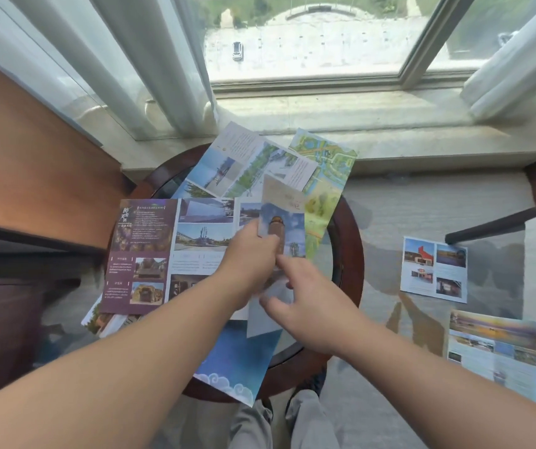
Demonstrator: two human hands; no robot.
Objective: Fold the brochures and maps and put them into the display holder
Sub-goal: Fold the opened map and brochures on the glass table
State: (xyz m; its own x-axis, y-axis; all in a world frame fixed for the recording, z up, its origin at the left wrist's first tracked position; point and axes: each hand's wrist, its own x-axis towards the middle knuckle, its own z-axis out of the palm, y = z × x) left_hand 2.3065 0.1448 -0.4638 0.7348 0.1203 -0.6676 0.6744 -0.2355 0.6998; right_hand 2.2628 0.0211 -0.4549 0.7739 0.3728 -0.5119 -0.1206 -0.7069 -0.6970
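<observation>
Head view: I saw both bare arms reaching over a round table [347, 254] below the window.
Left hand [250, 254]: its fingers were curled round the side edge of a narrow folded brochure [283, 228] and gripped it; the fingertips were hidden behind the paper.
Right hand [312, 303]: its fingers were spread, almost straight and blurred, gripping nothing I could see. I could not judge whether the index tip touched the brochure.
Folded brochure: it was raised over the spread sheets, its pale lower part half covered by both hands.
Purple brochure [143, 254]: it lay open on the table's left, its right side under the left arm.
Map [325, 176]: it lay at the far side, overhanging the rim, partly behind the folded brochure.
Blue sheet [237, 361]: it overhung the near rim, its top under the arms.
Leaflets at right: one [433, 270] showed whole, another [503, 345] was cut off by the frame. I could not tell what surface they lay on.
</observation>
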